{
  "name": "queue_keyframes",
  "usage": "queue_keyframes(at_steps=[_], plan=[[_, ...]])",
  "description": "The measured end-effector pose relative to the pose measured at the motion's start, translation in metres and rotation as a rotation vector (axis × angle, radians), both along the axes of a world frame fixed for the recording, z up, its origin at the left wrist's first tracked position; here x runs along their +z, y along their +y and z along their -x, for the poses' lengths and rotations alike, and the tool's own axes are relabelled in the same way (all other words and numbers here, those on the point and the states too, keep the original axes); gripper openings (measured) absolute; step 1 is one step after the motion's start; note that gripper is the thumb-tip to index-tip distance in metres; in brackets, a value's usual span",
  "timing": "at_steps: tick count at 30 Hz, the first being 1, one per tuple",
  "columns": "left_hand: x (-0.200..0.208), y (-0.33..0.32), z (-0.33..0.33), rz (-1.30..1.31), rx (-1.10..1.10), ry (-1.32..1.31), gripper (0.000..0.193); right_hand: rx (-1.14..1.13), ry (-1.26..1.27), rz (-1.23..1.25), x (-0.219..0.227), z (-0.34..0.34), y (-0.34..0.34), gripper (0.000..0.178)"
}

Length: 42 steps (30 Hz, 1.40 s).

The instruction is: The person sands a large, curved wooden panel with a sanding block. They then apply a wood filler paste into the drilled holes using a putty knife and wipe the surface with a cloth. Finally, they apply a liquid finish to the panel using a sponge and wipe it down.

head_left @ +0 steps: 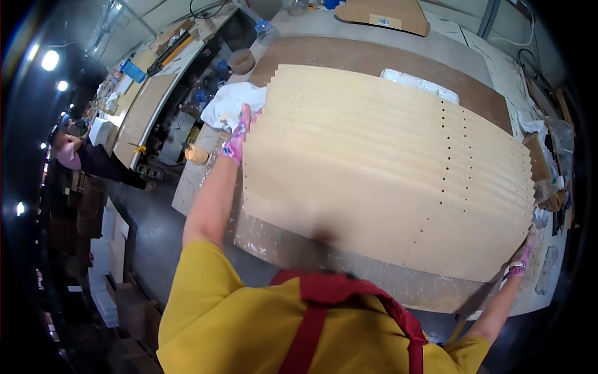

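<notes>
A wide stack of thin beige wooden panels point(349, 156) spans the middle of the view. Their edges are stepped like a fan at both ends, and rows of small dark holes run down the right part. My left hand point(237, 138), in a pink patterned glove, grips the stack's left edge, thumb upward and fingers mostly hidden. At the lower right corner my right hand point(523, 252), in a similar pink glove, holds the other end; its fingers are partly out of sight. Beside my left hand lies a crumpled white cloth point(227, 105).
Under the stack is a worn worktable point(274, 240). An orange-topped container point(196, 154) stands at its left edge, and a white wrapped block point(420, 86) lies behind the panels. Cardboard point(383, 14) sits at the back. Another person point(93, 159) stands far left near a side bench point(146, 103).
</notes>
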<state>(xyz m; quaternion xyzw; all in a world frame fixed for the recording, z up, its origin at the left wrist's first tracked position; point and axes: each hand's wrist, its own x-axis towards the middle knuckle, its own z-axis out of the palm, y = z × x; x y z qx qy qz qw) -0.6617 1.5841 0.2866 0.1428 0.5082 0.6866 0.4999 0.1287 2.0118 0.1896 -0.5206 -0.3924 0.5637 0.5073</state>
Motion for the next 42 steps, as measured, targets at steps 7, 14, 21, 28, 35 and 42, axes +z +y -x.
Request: queue_keyframes(at_steps=[7, 14, 21, 28, 35, 42], plan=[[-0.016, 0.001, 0.006, 0.116, 0.089, -0.014, 0.076, -0.009, -0.100, -0.054, 0.004, -0.007, -0.021, 0.061], [-0.078, -0.052, 0.065, 0.041, 0.082, 0.137, 0.075, 0.114, -0.234, 0.063, 0.053, 0.022, -0.033, 0.058], [-0.079, -0.077, 0.057, 0.304, 0.143, 0.937, 0.082, 0.142, -0.688, 0.198, 0.099, 0.066, 0.007, 0.043], [-0.103, -0.081, 0.100, 0.286, 0.221, 0.749, 0.075, 0.028, -0.655, 0.049, 0.073, 0.080, -0.005, 0.050], [0.015, -0.012, -0.015, 0.353, 0.457, 1.207, 0.074, -0.296, -1.103, -0.094, 0.069, 0.090, -0.004, 0.048], [0.085, 0.038, -0.163, 0.042, -0.191, 1.259, 0.074, -0.325, -1.051, -0.055, 0.089, 0.098, -0.019, 0.040]])
